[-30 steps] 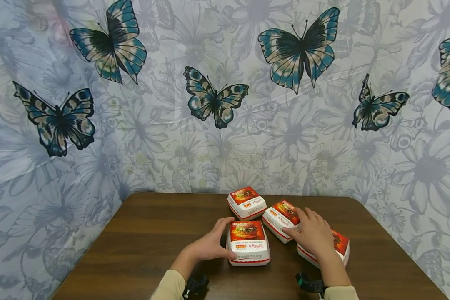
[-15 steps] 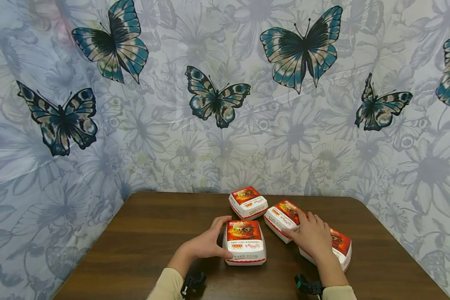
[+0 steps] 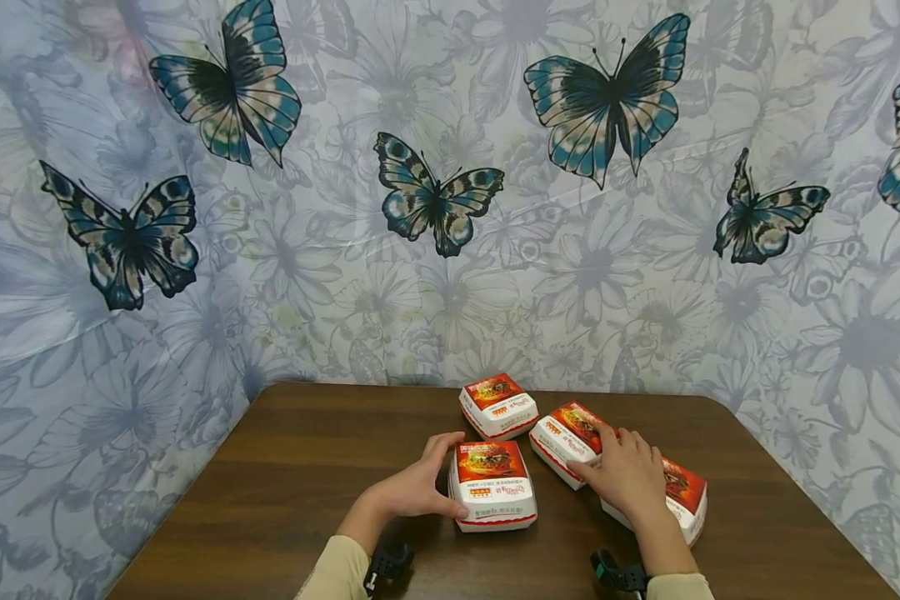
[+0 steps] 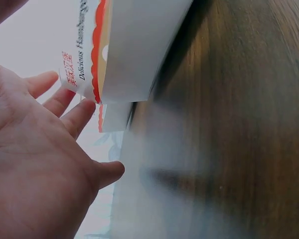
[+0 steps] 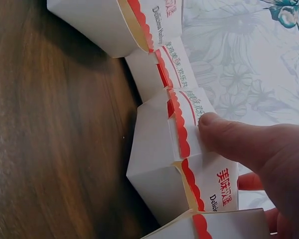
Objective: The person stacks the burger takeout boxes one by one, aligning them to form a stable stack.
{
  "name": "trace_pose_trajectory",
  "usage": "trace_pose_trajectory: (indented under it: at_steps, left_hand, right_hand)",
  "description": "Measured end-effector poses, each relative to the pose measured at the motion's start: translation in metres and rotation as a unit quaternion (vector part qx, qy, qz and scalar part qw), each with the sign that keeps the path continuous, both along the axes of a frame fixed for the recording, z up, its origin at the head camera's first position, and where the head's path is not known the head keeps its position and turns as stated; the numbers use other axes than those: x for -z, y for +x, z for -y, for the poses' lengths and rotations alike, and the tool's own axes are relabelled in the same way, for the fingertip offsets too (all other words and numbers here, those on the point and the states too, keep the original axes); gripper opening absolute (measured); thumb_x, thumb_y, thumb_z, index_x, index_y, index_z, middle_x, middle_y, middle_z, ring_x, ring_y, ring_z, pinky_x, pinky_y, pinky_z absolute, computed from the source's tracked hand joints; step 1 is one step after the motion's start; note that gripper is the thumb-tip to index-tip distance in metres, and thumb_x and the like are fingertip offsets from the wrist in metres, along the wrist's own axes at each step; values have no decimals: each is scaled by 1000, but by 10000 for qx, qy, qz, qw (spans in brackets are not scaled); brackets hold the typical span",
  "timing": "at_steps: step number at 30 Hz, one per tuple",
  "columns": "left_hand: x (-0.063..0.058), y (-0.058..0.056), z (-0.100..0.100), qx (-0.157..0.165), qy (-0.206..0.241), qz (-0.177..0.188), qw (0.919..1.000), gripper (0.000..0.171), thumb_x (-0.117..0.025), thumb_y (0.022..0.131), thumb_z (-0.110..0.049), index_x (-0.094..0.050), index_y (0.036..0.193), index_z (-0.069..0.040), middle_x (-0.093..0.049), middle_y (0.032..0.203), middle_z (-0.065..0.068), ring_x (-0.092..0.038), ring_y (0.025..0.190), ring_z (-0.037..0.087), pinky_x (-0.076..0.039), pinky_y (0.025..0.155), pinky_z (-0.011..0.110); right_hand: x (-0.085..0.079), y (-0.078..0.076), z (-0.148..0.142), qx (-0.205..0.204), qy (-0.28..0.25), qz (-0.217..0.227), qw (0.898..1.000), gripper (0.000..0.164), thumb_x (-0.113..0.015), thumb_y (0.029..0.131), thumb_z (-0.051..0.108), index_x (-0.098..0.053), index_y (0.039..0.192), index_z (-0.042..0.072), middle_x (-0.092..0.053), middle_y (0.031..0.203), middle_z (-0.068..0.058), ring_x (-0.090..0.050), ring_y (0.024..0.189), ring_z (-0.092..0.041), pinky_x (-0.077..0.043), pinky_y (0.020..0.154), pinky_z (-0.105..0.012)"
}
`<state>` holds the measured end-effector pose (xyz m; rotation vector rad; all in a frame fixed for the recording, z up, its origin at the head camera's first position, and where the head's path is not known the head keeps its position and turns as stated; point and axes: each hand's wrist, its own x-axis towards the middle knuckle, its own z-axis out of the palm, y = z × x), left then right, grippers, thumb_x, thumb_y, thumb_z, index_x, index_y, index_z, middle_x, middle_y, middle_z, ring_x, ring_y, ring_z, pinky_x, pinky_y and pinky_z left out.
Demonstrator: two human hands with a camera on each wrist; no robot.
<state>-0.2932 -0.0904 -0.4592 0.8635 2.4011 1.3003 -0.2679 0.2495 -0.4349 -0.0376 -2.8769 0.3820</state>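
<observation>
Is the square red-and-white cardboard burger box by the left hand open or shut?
Shut: this box has its lid down over its base.

Red-white boxes point(image 3: 493, 492); butterfly-patterned backdrop point(image 3: 330, 275)

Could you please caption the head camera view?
Four burger boxes on a brown table, left hand at one, right hand at another.

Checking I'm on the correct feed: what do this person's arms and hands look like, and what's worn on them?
The left hand and right hand are ungloved. The left sleeve and right sleeve are pale cream. A small black left wrist device and right wrist device show; the right one has a green mark.
</observation>
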Motion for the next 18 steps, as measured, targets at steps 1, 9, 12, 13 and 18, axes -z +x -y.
trace_pose_trajectory:
  at_steps: [1, 9, 12, 13, 18]
  left_hand:
    - [0, 0, 0, -25, 6, 6, 10000, 109, -86, 76, -31, -16, 157, -14, -17, 158, 11, -23, 145, 30, -30, 116, 54]
    - [6, -1, -3, -110, -148, 47, 9998, 116, -87, 75, -32, -10, 159, -9, -18, 158, 14, -24, 146, 29, -29, 117, 52]
    - [7, -1, -4, -138, -183, 52, 9997, 117, -86, 74, -33, -10, 159, -9, -19, 158, 14, -25, 145, 29, -30, 117, 51]
    - [7, -1, -4, -134, -186, 58, 9997, 116, -86, 75, -34, -10, 159, -9, -19, 158, 14, -25, 145, 29, -30, 117, 51]
    - [6, -1, -4, -84, -169, 117, 9998, 112, -84, 77, -34, -10, 159, -11, -18, 158, 14, -25, 145, 30, -30, 116, 51]
  right_hand:
    - [0, 0, 0, -5, -19, -10, 10000, 88, -73, 81, 60, -51, 140, 0, -53, 132, -34, -44, 125, -54, -31, 101, -72]
    - [0, 1, 1, -3, -157, -136, 9998, 89, -76, 79, 59, -51, 139, -2, -54, 133, -33, -48, 123, -52, -33, 101, -69]
    - [-1, 1, 0, 0, -187, -269, 9995, 89, -77, 78, 58, -51, 138, -3, -55, 132, -33, -50, 122, -51, -34, 100, -69]
    - [-2, 0, 0, -2, -192, -317, 9993, 89, -77, 78, 57, -51, 138, -3, -55, 132, -33, -50, 121, -51, -34, 99, -69]
    - [-6, 1, -1, -13, -261, -505, 9984, 89, -78, 78, 56, -50, 139, -2, -54, 133, -33, -49, 122, -51, -34, 101, -69]
